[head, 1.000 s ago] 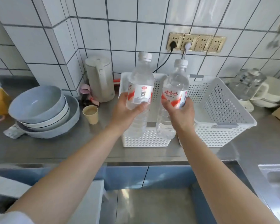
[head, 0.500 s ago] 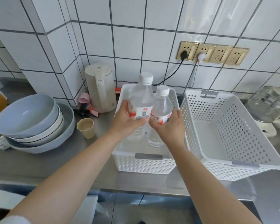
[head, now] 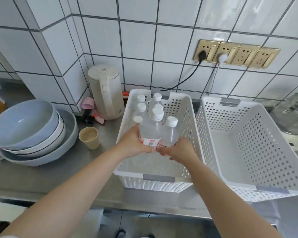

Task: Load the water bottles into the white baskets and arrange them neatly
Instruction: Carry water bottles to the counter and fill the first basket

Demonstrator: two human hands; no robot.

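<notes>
Two white perforated baskets stand side by side on the steel counter. The left basket [head: 189,121] holds several upright clear water bottles [head: 141,107] with white caps at its far end. My left hand [head: 133,143] grips a bottle [head: 150,131] with a red and white label, held upright inside that basket. My right hand [head: 180,149] grips a second, shorter-looking bottle [head: 169,133] right beside it. Both bottles' lower parts are down inside the basket. The right basket [head: 213,133] holds nothing.
A stack of grey-blue bowls [head: 24,127] and a beige paper cup [head: 89,137] sit left of the baskets. A cream kettle [head: 105,91] stands against the tiled wall. A glass jar [head: 293,114] is at the far right. Cords hang from gold sockets [head: 237,54].
Both hands have lowered their bottles from above the basket rim down into the left basket, close behind the earlier bottles. The camera has tilted down and closer.
</notes>
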